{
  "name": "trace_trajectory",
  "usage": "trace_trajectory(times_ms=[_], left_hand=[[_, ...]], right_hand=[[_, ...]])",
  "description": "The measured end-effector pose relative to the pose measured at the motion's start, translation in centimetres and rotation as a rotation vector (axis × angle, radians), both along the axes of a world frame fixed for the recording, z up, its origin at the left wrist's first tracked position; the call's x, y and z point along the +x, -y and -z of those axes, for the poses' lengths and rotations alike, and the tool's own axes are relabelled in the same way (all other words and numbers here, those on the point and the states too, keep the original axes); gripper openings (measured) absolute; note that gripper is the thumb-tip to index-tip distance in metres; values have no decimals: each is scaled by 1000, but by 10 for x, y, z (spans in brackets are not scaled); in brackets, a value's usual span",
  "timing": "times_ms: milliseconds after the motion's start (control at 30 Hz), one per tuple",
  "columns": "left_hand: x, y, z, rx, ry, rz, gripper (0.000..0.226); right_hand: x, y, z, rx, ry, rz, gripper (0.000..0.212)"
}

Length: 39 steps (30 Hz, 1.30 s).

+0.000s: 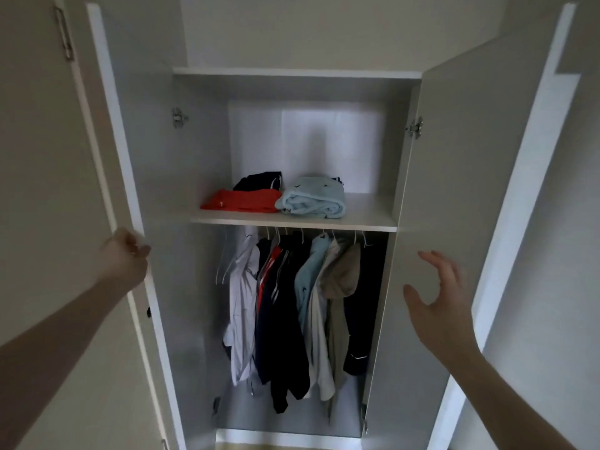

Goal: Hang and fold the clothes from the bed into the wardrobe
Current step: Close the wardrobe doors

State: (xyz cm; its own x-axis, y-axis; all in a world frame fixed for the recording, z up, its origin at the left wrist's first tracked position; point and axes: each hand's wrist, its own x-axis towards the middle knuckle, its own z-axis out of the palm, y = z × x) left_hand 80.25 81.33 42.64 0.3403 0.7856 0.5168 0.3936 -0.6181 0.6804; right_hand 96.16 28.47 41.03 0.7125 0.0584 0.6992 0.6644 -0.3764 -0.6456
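The wardrobe stands open in front of me, its shelf at mid height. On the shelf lie a folded red garment, a dark folded one behind it and a folded light blue towel. Below, several clothes hang on hangers: white, dark, light blue and beige pieces. My left hand grips the edge of the left door. My right hand is held with spread fingers in front of the right door; whether it touches the door I cannot tell.
An upper shelf board tops the compartment. Metal hinges sit on both door sides. The wardrobe floor below the hanging clothes is bare. Pale walls flank the wardrobe.
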Motion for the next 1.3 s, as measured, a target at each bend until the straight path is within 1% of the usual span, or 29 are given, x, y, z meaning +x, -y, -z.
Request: trace_trajectory(times_ms=[100,233,300,400,500,567,633,767,867,967,1000,1067,1100,1133,1167,1300], left_hand=[[24,21,4,108,-127,60,23],[79,50,3,163,-186,176,25],[113,62,3,187,-192,265,25],[160,75,0,238,-199,361,24],[204,81,-5,293,-222,423,24],[232,82,-8,293,-277,463,22],[259,78,-10,268,-360,511,28],[295,61,5,280,-454,608,56],[313,51,24,304,-513,651,78],[326,42,38,382,-594,667,97],[330,38,40,409,-628,667,102],[336,32,45,454,-678,659,107],[338,30,47,471,-700,654,108],[339,29,50,486,-727,648,108],[339,27,52,497,-758,640,108],[338,14,57,518,-852,617,110]], right_hand=[[13,8,1,78,-22,133,72],[35,11,4,134,-74,290,88],[46,11,8,155,-148,305,95],[59,2,14,160,-207,341,98],[75,-1,14,208,-218,483,96],[85,3,9,230,-284,517,90],[93,2,6,231,-354,549,80],[92,-17,15,233,-267,592,54],[87,-36,31,181,-245,581,26],[84,-63,45,127,-194,555,34],[84,-75,49,101,-169,524,32],[84,-100,56,70,-134,455,16],[85,-111,57,76,-153,396,26],[86,-124,58,86,-177,313,42],[88,-135,59,76,-202,240,53],[108,-184,59,-64,-177,101,82]])
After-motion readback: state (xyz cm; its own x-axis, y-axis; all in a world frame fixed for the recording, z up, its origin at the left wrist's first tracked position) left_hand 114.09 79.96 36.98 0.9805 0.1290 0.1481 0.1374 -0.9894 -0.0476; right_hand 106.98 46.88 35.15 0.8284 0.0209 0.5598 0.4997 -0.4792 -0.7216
